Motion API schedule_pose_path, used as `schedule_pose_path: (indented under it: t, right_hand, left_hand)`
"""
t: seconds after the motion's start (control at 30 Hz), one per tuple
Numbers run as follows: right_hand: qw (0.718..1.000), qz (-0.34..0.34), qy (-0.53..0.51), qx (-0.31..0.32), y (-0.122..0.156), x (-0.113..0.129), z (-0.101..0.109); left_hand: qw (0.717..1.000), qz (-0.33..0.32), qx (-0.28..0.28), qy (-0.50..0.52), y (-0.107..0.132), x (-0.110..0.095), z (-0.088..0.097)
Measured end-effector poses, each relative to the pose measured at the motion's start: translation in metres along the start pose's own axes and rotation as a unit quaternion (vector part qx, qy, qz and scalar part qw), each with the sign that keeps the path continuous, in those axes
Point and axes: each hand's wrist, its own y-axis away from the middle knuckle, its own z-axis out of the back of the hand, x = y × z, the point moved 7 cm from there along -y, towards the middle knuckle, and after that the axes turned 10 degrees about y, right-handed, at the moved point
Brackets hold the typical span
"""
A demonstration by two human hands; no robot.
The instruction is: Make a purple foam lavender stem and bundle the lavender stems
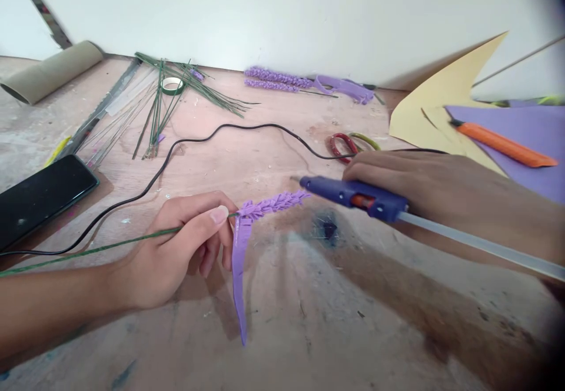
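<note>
Over the scuffed wooden table [309,320], the left hand [176,255] is pinching a green wire stem [88,252] between thumb and fingers, its purple foam lavender spike [271,204] pointing right with a loose strip dangling. The right hand [441,194] is gripping a blue glue gun [357,196], nozzle just beside the spike's tip.
</note>
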Motion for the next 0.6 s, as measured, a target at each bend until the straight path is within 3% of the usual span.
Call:
schedule_pose_path:
  t: [0.13, 0.23, 0.3, 0.37, 0.47, 0.6]
  right_hand:
    - [0.983, 0.065, 0.137, 0.102, -0.005, -0.011, -0.012]
    - [0.977, 0.121, 0.16, 0.074, -0.005, 0.01, -0.008]
    - [0.985, 0.146, 0.08, 0.041, -0.005, 0.041, -0.004]
    - [0.985, 0.157, -0.05, 0.046, -0.006, 0.074, -0.009]
    - [0.962, 0.165, -0.206, 0.07, -0.007, 0.117, -0.021]
    - [0.933, 0.138, -0.294, 0.156, -0.009, 0.138, -0.043]
  left_hand:
    - [1.0, 0.001, 0.01, 0.002, 0.001, 0.0, -0.002]
    - [1.0, 0.008, 0.019, -0.007, 0.001, 0.002, -0.003]
    - [0.999, 0.01, 0.034, -0.013, 0.001, 0.003, -0.004]
    - [0.998, 0.014, 0.058, -0.014, 0.0, 0.003, -0.008]
    - [0.995, 0.016, 0.095, -0.009, 0.001, 0.0, -0.013]
    - [0.993, 0.037, 0.116, -0.01, 0.003, 0.0, -0.016]
